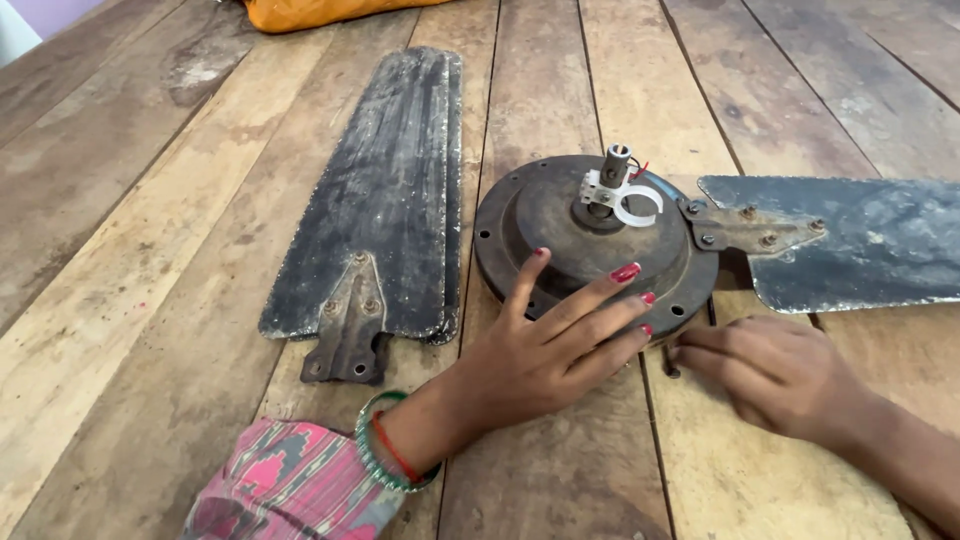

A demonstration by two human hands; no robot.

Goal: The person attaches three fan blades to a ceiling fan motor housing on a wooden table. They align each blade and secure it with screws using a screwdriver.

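No packages, labels, signs (or screens) here.

rusty matt metal fan motor (580, 240), flaking blades (385, 200), rough worn wooden table (150, 300).

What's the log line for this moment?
left hand: resting on fan motor | right hand: at motor rim | detached blades: stacked left

There is just one camera. It sits on the person's head and looks down and a bit forward at the wooden worktop (150, 200). It is close, so the planks fill almost the whole picture. The person's own arms come in from the bottom edge. The left hand (545, 350) and the right hand (770, 370) sit low in the view. The round fan motor (560, 225) is near the middle. The far edge of the worktop shows only in the top left corner.
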